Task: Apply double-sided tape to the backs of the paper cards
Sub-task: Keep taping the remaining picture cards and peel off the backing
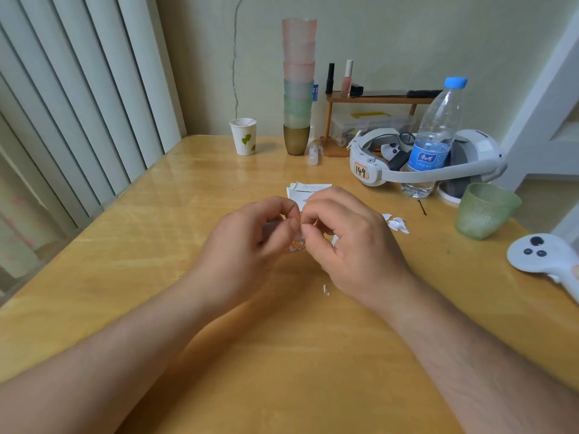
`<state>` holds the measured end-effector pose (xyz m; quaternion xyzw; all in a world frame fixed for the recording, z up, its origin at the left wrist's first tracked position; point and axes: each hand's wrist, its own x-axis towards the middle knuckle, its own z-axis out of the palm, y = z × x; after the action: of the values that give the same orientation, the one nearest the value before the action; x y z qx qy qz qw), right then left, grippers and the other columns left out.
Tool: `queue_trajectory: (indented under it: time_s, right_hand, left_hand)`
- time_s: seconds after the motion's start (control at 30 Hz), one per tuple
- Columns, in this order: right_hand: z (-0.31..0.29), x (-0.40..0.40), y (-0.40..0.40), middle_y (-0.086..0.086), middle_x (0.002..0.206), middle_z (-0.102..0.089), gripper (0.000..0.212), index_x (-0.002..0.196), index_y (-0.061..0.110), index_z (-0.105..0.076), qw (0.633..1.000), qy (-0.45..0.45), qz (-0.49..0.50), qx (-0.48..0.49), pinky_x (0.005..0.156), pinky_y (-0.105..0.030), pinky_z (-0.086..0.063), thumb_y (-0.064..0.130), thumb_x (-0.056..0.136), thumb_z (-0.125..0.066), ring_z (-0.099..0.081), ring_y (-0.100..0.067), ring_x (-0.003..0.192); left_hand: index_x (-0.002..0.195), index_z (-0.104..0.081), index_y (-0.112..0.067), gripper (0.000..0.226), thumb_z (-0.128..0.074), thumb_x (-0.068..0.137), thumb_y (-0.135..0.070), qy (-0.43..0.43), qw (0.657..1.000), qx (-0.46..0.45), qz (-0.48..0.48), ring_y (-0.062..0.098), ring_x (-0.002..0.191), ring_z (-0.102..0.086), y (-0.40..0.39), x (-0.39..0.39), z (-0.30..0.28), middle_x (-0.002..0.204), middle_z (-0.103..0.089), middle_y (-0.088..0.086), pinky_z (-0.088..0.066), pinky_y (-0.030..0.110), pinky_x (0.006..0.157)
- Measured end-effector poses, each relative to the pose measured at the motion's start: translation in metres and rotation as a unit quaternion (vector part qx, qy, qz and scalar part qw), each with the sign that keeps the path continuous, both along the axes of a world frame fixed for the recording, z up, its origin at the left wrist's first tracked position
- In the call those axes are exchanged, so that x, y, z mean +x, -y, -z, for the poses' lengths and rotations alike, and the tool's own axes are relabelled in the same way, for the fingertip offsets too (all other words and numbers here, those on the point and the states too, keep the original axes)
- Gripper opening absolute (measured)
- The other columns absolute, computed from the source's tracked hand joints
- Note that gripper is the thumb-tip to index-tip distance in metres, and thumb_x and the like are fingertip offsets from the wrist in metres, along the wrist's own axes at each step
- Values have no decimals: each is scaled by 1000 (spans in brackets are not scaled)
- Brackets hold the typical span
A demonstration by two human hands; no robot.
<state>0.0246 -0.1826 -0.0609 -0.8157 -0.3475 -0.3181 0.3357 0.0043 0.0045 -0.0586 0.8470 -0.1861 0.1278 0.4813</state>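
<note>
Both hands meet over the middle of the wooden table (156, 245). My left hand (250, 242) grips a small roll of double-sided tape (296, 246), of which only an orange-and-white edge shows below the fingers. My right hand (347, 242) pinches at the tape where the two thumbs meet; the tape end itself is hidden. A small stack of white paper cards (308, 189) lies on the table just beyond the hands, partly covered by them. Torn white backing scraps (397, 224) lie to the right of my right hand, and one more scrap (326, 290) sits nearer to me.
A tall stack of coloured cups (298, 89) and a paper cup (243, 136) stand at the back. A headset (423, 158), a water bottle (434, 136) and a green cup (484, 209) crowd the right side, with a white controller (542, 253) at the right edge.
</note>
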Motion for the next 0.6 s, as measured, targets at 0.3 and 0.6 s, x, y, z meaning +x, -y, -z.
queue_trajectory:
  time_s: [0.3,0.6]
  right_hand:
    - [-1,-1,0,-5,100,-60,7,91,2,-66,999,11,-33,11,74,-44,-50,2,97,-64,-58,-26,88]
    - [0,-2,2,-4,105,-58,11,86,5,-72,996,-40,-55,49,80,-31,-49,-2,94,-69,-58,-23,93]
  left_hand:
    - [93,-60,-27,13,-59,106,-24,29,997,-66,0,4,59,-50,3,0,1,66,-58,-15,-37,18,59]
    - [96,-60,-24,15,-57,107,-14,41,990,-137,-2,20,63,-44,2,3,0,68,-52,-4,-37,30,58]
